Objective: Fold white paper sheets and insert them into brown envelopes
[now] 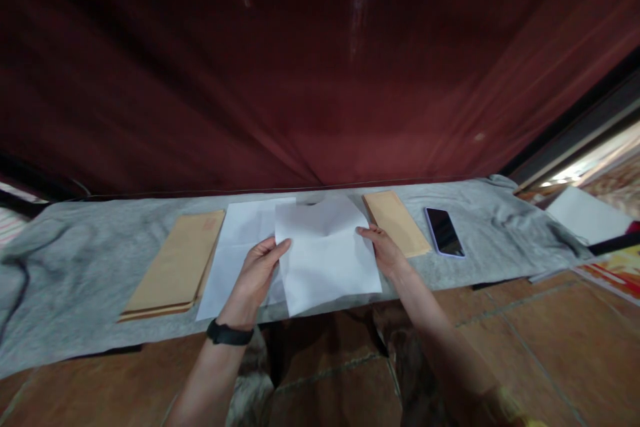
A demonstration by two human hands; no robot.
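Observation:
A white sheet of paper (327, 263) is held up over the grey cloth, slightly bent near its top edge. My left hand (260, 270) pinches its left edge, thumb on top. On the right edge, my right hand (384, 247) grips it the same way. Under and to the left of it lies more white paper (235, 240) with faint creases. Farther left rests a stack of brown envelopes (175, 263). Just beyond my right hand lie more tan envelopes (400, 223).
A smartphone (445, 232) with a dark screen lies right of the tan envelopes. Grey cloth (505, 233) covers the long narrow surface. Behind it hangs a dark red fabric (320, 80). Printed matter (617, 270) and a white object (585, 213) are at the far right, above a tiled floor (565, 340).

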